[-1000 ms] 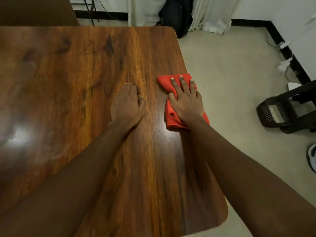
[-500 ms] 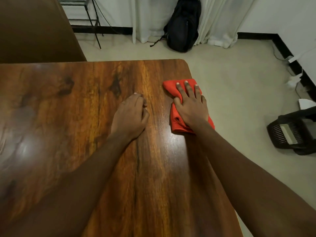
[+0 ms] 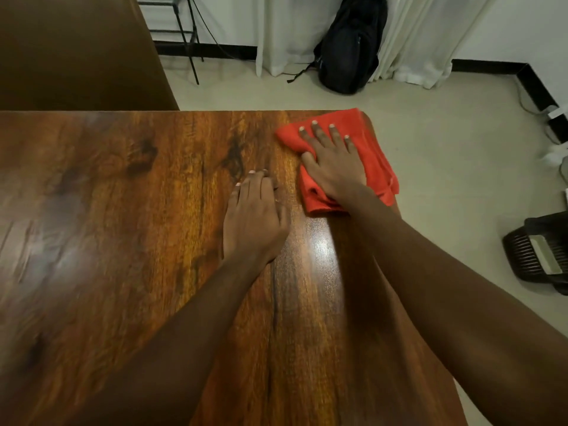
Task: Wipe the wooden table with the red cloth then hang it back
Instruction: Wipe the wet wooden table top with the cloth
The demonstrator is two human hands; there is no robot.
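Person at a wooden table [image 3: 129, 247], both forearms extended over the top. The right hand [image 3: 333, 167] lies palm-down on the red cloth [image 3: 373, 155], fingers spread flat, pressing rather than pinching it. The cloth sits crumpled at the table's far right corner, one edge overhanging the side. The left hand [image 3: 253, 219] rests flat on bare wood just beside it, fingers together, holding nothing. A black backpack [image 3: 350, 47] leans against white curtains [image 3: 421, 35] beyond.
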